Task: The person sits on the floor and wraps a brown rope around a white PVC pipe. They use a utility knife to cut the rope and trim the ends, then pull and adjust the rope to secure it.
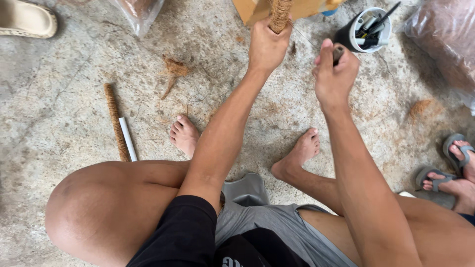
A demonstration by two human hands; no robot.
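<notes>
My left hand (267,45) is closed around a pole wrapped in brown coir rope (280,14) that stands up toward the top edge. My right hand (334,74) is held up beside it, fingers closed on a small dark tool (338,52) whose shape I cannot make out. A thin thread seems to run between the pole and that hand. I am sitting low, with my knees and bare feet below my arms.
A finished coir-wrapped stick (114,118) and a white tube (127,138) lie on the concrete floor at left. A black cup of tools (366,28) stands upper right. Plastic bags of fibre (445,39) lie nearby. Another person's sandalled feet (452,170) are at right.
</notes>
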